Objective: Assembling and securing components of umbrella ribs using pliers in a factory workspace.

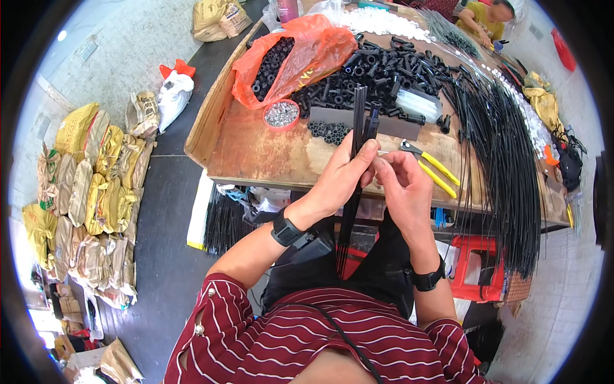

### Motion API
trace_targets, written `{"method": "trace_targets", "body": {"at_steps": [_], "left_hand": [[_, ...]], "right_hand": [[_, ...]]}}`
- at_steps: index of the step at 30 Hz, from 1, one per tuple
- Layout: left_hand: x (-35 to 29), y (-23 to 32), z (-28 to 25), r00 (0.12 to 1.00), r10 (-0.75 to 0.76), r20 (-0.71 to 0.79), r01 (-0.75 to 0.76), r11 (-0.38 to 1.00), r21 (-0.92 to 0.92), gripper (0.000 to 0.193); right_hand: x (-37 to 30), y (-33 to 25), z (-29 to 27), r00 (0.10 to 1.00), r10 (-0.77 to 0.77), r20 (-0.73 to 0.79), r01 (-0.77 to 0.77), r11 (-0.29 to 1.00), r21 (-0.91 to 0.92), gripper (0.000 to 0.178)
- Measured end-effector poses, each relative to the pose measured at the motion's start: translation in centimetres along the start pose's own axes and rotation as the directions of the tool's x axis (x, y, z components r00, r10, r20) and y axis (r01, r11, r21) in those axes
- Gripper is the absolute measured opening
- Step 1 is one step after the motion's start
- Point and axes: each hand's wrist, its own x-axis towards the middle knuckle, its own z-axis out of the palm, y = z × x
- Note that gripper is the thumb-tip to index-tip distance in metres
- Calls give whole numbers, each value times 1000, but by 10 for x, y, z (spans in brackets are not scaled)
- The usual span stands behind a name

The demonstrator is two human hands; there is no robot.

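Note:
My left hand (343, 171) is closed round an upright bundle of long, thin black rods (360, 105) at the table's front edge. A black tubular fitting (371, 121) stands among the rods, just above my left thumb. Close beside it, the thumb and fingers of my right hand (409, 189) are pinched together near the left fingertips. What they pinch, if anything, is too small to make out. Pincers with yellow handles (440, 177) lie on the table right of my hands. Behind them sits a low grey box (400, 128), with black ring-shaped nuts (329, 132) at its left.
A heap of black fittings (377, 77) covers the middle of the wooden table (249, 150). An orange-red plastic bag (329, 54) and a red dish of small metal parts (281, 114) stand left. Long black rods (505, 173) hang over the right edge. Another person (483, 22) works far right.

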Motion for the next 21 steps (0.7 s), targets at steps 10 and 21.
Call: {"method": "trace_targets", "body": {"at_steps": [10,21], "left_hand": [[4,-4,-2,1000,25,-3,-25,998,-54,30],[6,0,-1,995,-70,77,83,981,-175,29]], "right_hand": [[-6,0,-1,979,-193,-72,169,951,-259,7],[4,19,-12,999,33,-29,-31,997,75,10]]}}
